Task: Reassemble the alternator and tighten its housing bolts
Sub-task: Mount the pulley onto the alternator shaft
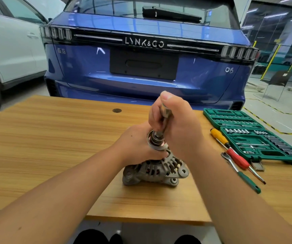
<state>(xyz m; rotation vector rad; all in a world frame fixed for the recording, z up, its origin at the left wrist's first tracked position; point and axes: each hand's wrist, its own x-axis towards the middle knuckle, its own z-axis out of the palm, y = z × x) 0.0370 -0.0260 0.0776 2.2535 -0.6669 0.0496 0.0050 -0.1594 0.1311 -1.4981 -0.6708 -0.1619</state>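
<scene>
Behind your wooden table (53,155) stands a blue car (141,67), and a white car (9,50) is at the left. On the table, near the middle and closer to the near edge than to the far edge, sits the alternator (154,170) with its pulley (156,140) pointing up.

Your left hand (138,145) comes from the left and grips the pulley: the fingers are curled around its far side and the hand rests on top of the alternator housing. The left forearm lies low, crossing the near edge of the table.

Your right hand (178,125) is above the pulley. Its fingers are clenched around the metal handle of a socket tool (165,118), with the thumb pointing up on the top end. The tool stands almost upright, and its lower end sits in the centre of the pulley. The right forearm rises steeply from the near right.

Toward the right edge of the table lies an open green socket set case (252,136). Just beside it, on its left, lie a yellow-handled screwdriver (220,137), a red-handled screwdriver (238,160) and a ratchet with a green grip (242,175). A small dark round cap (117,110) sits near the far edge.
</scene>
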